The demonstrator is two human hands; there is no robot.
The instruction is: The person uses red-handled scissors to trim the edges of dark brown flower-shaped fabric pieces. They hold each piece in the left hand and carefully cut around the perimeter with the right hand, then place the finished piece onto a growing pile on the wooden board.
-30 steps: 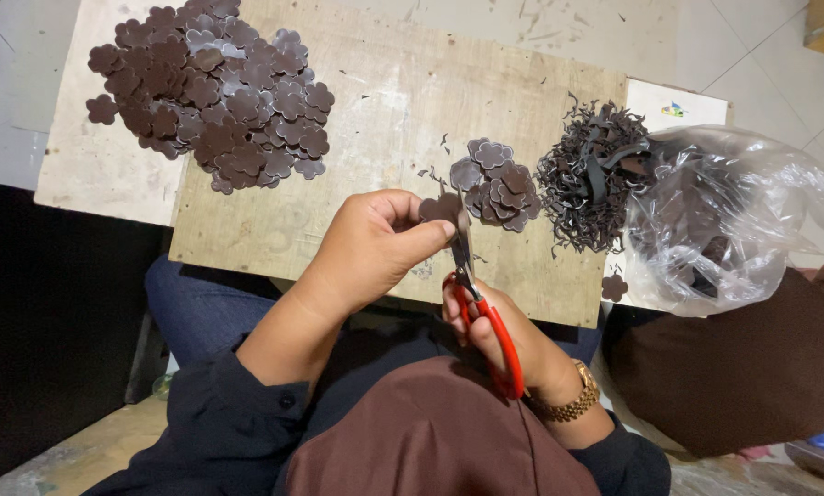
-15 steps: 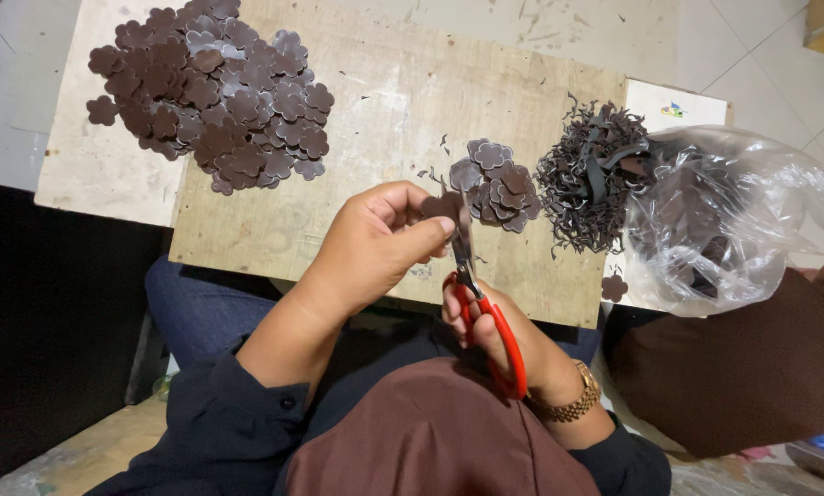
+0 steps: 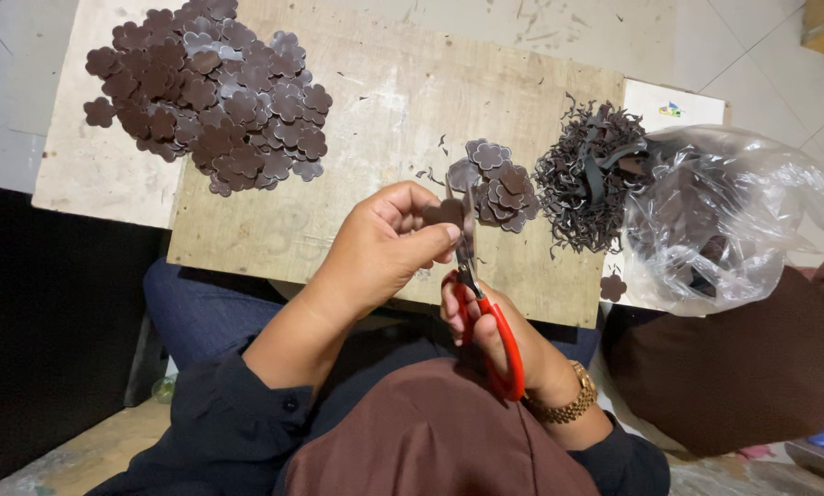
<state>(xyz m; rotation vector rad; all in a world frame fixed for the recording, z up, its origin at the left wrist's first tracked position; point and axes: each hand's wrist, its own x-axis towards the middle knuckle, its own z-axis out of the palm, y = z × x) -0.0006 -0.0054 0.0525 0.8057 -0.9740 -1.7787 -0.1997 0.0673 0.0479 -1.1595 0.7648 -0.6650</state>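
Observation:
My left hand (image 3: 386, 248) pinches a small dark brown flower-shaped piece (image 3: 444, 213) between thumb and fingers. My right hand (image 3: 494, 332) grips red-handled scissors (image 3: 485, 317), whose blades point up and meet the edge of that piece. Just beyond the blades, a small pile of cut brown flower shapes (image 3: 494, 182) lies on the wooden board (image 3: 384, 119). A much bigger heap of the same flower shapes (image 3: 214, 87) covers the board's far left.
A tangle of dark trimmings (image 3: 591, 174) sits right of the small pile. A clear plastic bag (image 3: 733, 216) holding dark pieces lies at the right edge. One loose flower shape (image 3: 612, 287) rests near the bag. Brown cloth (image 3: 742, 377) lies at lower right.
The piece in my left hand has turned slightly against the scissor blades. The hands and piles stay where they were.

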